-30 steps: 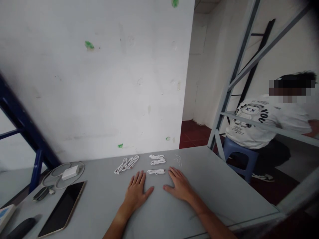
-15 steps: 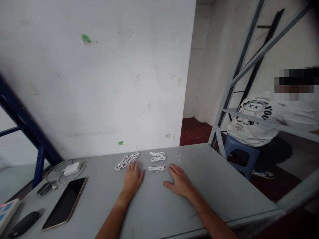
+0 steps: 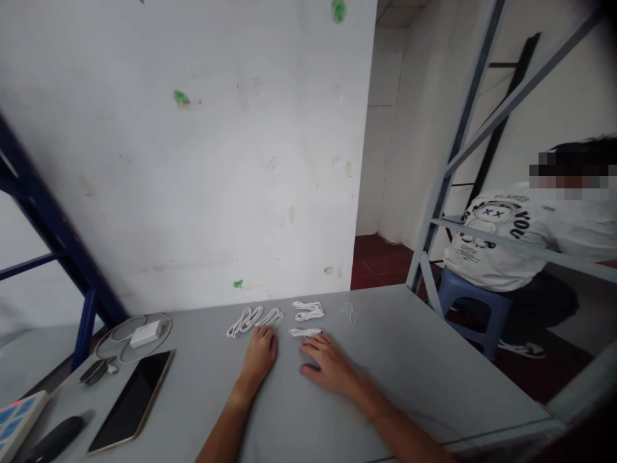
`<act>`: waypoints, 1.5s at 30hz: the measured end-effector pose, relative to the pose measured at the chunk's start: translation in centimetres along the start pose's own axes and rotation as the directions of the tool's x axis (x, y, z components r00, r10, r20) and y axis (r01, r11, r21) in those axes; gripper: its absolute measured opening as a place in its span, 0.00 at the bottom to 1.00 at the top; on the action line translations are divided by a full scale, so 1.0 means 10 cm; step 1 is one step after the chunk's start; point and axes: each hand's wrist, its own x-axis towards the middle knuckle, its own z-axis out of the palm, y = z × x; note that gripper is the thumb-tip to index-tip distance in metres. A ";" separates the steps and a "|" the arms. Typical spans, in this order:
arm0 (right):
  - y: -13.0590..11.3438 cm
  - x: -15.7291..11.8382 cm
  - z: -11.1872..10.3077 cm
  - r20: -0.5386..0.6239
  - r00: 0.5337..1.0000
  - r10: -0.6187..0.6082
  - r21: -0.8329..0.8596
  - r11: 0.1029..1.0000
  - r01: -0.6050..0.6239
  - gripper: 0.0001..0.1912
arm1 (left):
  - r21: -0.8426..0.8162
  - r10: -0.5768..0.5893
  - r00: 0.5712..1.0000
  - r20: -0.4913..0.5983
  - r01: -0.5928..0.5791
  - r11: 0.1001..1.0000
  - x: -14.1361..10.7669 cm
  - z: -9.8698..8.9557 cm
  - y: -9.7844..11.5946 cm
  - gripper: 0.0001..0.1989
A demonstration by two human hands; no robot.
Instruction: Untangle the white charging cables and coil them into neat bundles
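"Where are the hands?"

"Both are down on the grey table (image 3: 409, 363). The left hand (image 3: 259, 360) is open and flat. Its fingertips (image 3: 266, 333) are right at a white cable bundle (image 3: 254, 321). They may touch it, but I can't quite tell."

"And the right hand (image 3: 328, 365)?"

"Open too, with the fingers a bit curled. It isn't gripping anything. Its fingertips (image 3: 308, 345) are just below a small white coil (image 3: 305, 332)."

"Are there more cables?"

"Yes, another coil (image 3: 308, 310) lies just past that one, and a thin white string (image 3: 348, 312) lies off to the right."

"How should hands move near those?"

"Soft and slow, I think, so the coils don't slide together and tangle."

"What else is there?"

"A tablet (image 3: 131, 402) lies over on the left. A person (image 3: 496, 244) sits on a blue stool (image 3: 475, 305) on the right."
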 end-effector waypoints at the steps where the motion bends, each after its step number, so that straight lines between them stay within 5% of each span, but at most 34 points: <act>1: 0.02 0.03 0.01 -0.001 1.000 0.010 -0.003 1.000 -0.010 0.22 | -0.038 0.020 1.000 0.011 -0.020 0.999 -0.03 -0.02 0.02 0.13; 7: 0.20 0.14 0.11 -0.030 0.995 0.092 0.031 0.995 -0.092 0.32 | -0.141 0.037 0.999 -0.010 -0.038 0.989 -0.12 -0.07 0.11 0.08; 11: 0.25 0.14 0.15 -0.100 0.986 0.133 0.064 0.990 -0.127 0.27 | -0.051 -0.017 1.000 -0.011 0.017 0.999 -0.09 -0.06 0.04 0.27; 14: 0.25 0.11 0.15 -0.128 0.980 0.154 0.094 0.985 -0.142 0.23 | -0.042 -0.020 0.998 0.066 0.023 0.999 -0.10 -0.06 0.01 0.18; 18: 0.26 0.00 0.08 -0.121 0.978 0.171 0.118 0.981 -0.157 0.26 | -0.133 0.110 0.984 0.143 -0.091 0.987 -0.18 -0.02 0.20 0.10; 23: 0.33 -0.27 -0.08 -0.032 0.987 0.159 0.048 0.986 -0.158 0.39 | -0.331 0.245 0.957 0.158 -0.182 0.926 -0.24 0.08 0.52 0.17; 27: 0.39 -0.40 -0.14 -0.008 0.978 0.210 -0.027 0.977 -0.210 0.44 | -0.229 0.197 0.965 0.174 -0.155 0.961 -0.31 0.05 0.38 0.46; 29: 0.41 -0.41 -0.14 0.005 0.974 0.228 -0.057 0.972 -0.227 0.46 | -0.115 0.131 0.970 0.205 -0.109 0.987 -0.38 0.02 0.22 0.52; 33: 0.41 -0.39 -0.13 0.044 0.972 0.231 -0.094 0.969 -0.226 0.47 | 0.040 0.099 0.963 0.250 -0.112 0.993 -0.54 0.03 0.03 0.49; 42: 0.40 -0.39 -0.16 0.022 0.979 0.203 -0.086 0.976 -0.201 0.46 | 0.087 0.109 0.960 0.258 -0.136 0.987 -0.55 0.01 0.08 0.48; 45: 0.40 -0.32 -0.14 -0.052 0.975 0.215 -0.025 0.976 -0.217 0.35 | 0.049 0.127 0.951 0.283 -0.146 0.988 -0.51 -0.02 0.12 0.44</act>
